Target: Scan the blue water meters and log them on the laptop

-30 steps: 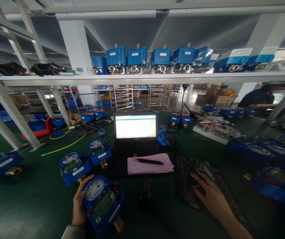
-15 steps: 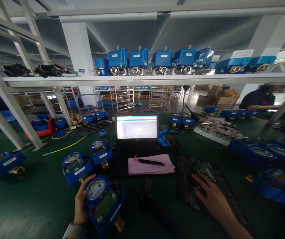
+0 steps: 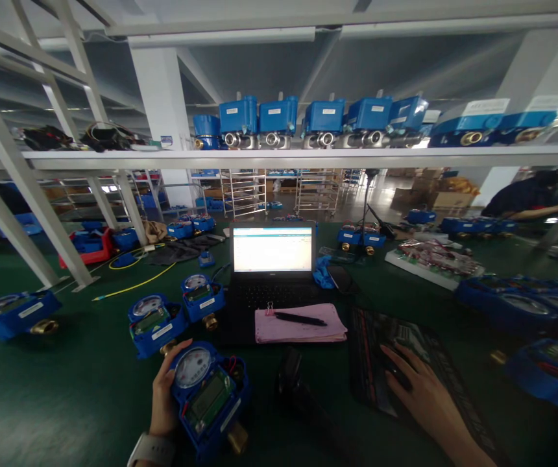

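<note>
My left hand [image 3: 164, 395] grips the left side of a blue meter [image 3: 211, 397] with a round dial, a small display and a brass fitting. My right hand [image 3: 420, 389] lies over a black computer mouse [image 3: 396, 368] on a dark patterned mouse pad [image 3: 366, 363]. Straight ahead stands an open laptop [image 3: 272, 250] with its screen lit. In front of its keyboard, a pen [image 3: 301, 318] rests on a clipped stack of pink paper [image 3: 286, 332]. Between my hands lies a dark handheld device [image 3: 291, 379], its outline dim.
More blue meters stand at left [image 3: 155, 324] and right [image 3: 512, 305] on the green table [image 3: 89, 389]. A shelf [image 3: 279, 157] carrying boxy blue units spans above. A white tray [image 3: 425, 271] holds bagged parts. Another person [image 3: 522, 194] sits at far right.
The laptop screen now shows a mostly blank page instead of the grey one with a side list. The whole view has shifted slightly, with things appearing further right. Both hands keep their holds.
</note>
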The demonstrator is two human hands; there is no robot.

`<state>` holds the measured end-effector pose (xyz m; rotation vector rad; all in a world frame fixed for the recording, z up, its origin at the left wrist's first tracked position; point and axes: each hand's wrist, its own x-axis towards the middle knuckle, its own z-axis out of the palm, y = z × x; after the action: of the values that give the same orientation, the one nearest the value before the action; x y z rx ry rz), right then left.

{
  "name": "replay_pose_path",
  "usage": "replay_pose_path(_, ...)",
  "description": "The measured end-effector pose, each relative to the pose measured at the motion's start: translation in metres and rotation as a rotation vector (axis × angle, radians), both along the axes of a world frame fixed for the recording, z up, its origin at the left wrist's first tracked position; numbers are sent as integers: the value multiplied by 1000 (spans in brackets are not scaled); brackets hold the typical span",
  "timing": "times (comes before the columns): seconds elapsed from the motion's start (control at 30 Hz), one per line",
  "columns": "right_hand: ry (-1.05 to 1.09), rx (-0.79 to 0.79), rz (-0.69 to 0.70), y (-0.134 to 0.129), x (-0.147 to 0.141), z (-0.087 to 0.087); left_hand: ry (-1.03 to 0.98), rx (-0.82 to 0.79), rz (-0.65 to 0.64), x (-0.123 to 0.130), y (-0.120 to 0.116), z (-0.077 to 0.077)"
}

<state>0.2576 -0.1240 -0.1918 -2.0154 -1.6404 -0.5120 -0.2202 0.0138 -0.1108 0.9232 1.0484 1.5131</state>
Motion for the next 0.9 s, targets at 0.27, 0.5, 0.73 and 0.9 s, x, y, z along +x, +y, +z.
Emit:
replay_pose_path(0.27,-50,12,85,-1,3,-2,-6,24,6,1,0,2)
replay_pose_path(0.5,-24,12,88,-2,5,-6,-24,25,-1,-2,3,-5)
replay_pose_path(0.73,6,7,112,-2,6,-5,-30,28,-8,-3,4,-8)
replay_pose_path(0.9,-24,30,133,-1,7,-4,-34,27,-15,-2,4,-7)
